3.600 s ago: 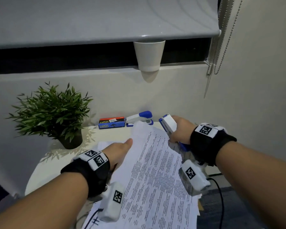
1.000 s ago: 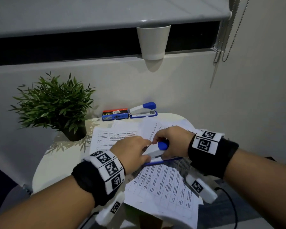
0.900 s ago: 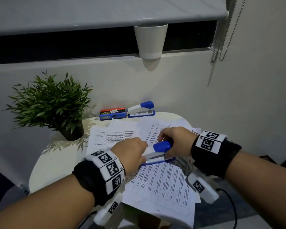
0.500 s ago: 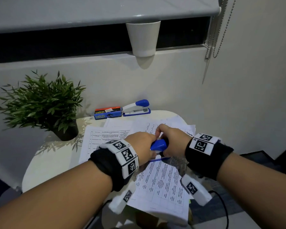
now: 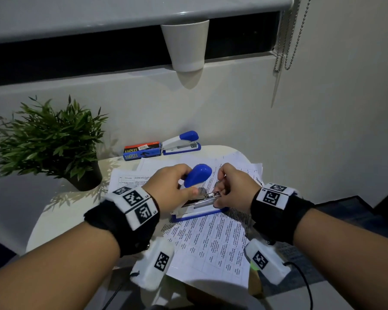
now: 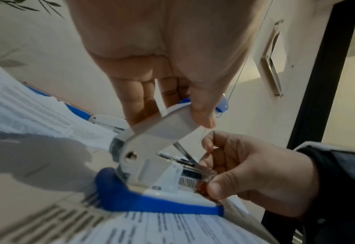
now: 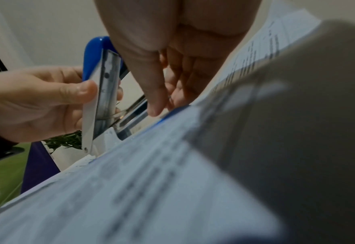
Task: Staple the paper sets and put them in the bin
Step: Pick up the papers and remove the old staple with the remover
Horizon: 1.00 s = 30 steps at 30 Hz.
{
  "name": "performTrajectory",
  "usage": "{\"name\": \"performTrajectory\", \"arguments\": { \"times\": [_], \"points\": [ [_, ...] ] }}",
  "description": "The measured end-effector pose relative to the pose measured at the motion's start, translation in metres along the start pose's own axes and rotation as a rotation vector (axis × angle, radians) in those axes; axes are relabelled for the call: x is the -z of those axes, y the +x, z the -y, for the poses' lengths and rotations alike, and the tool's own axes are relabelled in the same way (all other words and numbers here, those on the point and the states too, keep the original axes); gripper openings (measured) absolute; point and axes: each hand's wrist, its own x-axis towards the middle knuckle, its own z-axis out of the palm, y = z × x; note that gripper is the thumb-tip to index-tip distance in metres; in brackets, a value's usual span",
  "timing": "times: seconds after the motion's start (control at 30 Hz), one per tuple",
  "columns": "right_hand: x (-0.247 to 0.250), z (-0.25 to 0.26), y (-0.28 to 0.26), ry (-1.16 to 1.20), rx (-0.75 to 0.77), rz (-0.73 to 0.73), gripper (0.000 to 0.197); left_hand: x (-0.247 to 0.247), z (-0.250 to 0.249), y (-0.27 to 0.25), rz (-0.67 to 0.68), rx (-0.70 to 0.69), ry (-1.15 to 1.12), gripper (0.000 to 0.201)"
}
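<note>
Left hand [image 5: 169, 190] gripping raised blue-and-white top cover of stapler [image 5: 196, 199], swung open on its hinge. Right hand [image 5: 234, 190] pinching front end of metal staple magazine [image 5: 205, 199], thumb below. Stapler base flat on printed paper sets [image 5: 211, 242] spread over round white table [image 5: 61, 218]. Behind papers: second stapler [image 5: 180, 143] beside staples box [image 5: 141, 151]; potted plant [image 5: 47, 142] far left. Bin not in view.

Blue-and-white stapler [image 5: 194, 198], lid swung up, sits on the printed paper sheets [image 5: 208, 240], themselves on the round white counter [image 5: 61, 211]. Left hand [image 5: 168, 189] holds its lid on the left, right hand [image 5: 233, 189] its metal rail on the right. Behind it: a second blue-and-white stapler [image 5: 180, 143], the staples box [image 5: 141, 150] alongside. Far left, the potted green plant [image 5: 47, 142].
</note>
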Motion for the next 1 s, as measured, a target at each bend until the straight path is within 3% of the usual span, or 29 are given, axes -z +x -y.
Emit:
{"name": "performTrajectory", "arguments": {
  "times": [0.2,0.33,0.6,0.7,0.8,0.9,1.0],
  "points": [
    [-0.002,-0.006,-0.003,-0.083,0.071,-0.005,0.029,0.003,0.012,-0.010,-0.044,-0.028,-0.175,0.038],
    [-0.003,-0.008,-0.003,-0.091,0.080,-0.010,0.031,0.005,0.021,-0.014,-0.076,-0.038,-0.238,0.032],
    [-0.003,-0.011,-0.002,-0.129,0.091,-0.026,0.031,0.012,0.052,-0.034,-0.187,0.038,-0.639,0.036],
    [-0.003,-0.010,-0.003,-0.119,0.092,-0.031,0.029,0.018,0.059,-0.038,-0.166,0.080,-0.718,0.041],
    [-0.003,-0.012,-0.004,-0.097,0.096,-0.032,0.025,0.024,0.059,-0.041,-0.148,0.107,-0.735,0.064],
    [-0.003,-0.015,-0.006,-0.042,0.108,-0.036,0.015,0.029,0.059,-0.043,-0.080,0.101,-0.764,0.049],
    [-0.003,-0.015,-0.006,-0.020,0.110,-0.042,0.010,0.030,0.058,-0.047,-0.061,0.053,-0.690,0.048]
  ]
}}
